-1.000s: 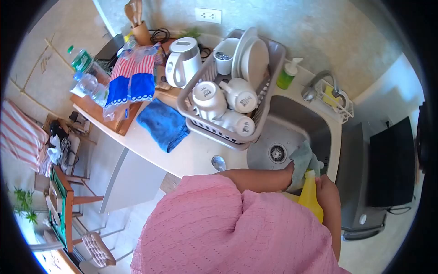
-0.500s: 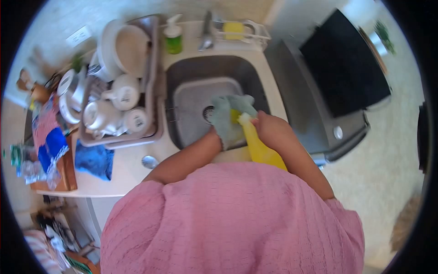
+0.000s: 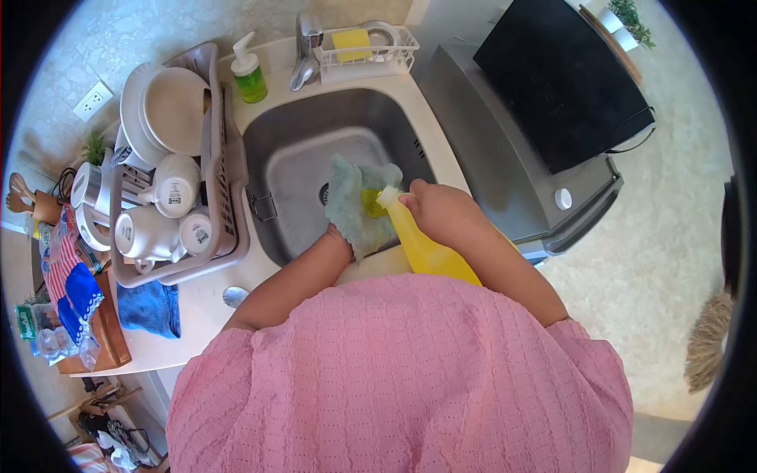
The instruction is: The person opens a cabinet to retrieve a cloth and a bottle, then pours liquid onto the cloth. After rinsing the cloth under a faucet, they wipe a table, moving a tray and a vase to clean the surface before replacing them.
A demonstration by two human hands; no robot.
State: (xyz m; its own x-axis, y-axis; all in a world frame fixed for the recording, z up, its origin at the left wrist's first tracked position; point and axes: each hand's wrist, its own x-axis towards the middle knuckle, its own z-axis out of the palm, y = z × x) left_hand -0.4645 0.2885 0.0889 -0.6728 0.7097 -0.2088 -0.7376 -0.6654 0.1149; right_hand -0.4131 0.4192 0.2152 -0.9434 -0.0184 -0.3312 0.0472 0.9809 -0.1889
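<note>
Pale countertop (image 3: 201, 314) surrounds the steel sink (image 3: 272, 132), and over its basin the left hand (image 3: 341, 239) supports a green cloth (image 3: 347, 213), probably so drips fall where they can drain; its fingers are hidden underneath, so I can't tell whether they grip. Wrapped around the yellow bottle (image 3: 430, 251) near its neck, the right hand (image 3: 443, 214) keeps the mouth at the cloth, seemingly for aim. Beside them, upside-down mugs (image 3: 175, 187) sit in the dish rack (image 3: 229, 169), presumably to dry.
</note>
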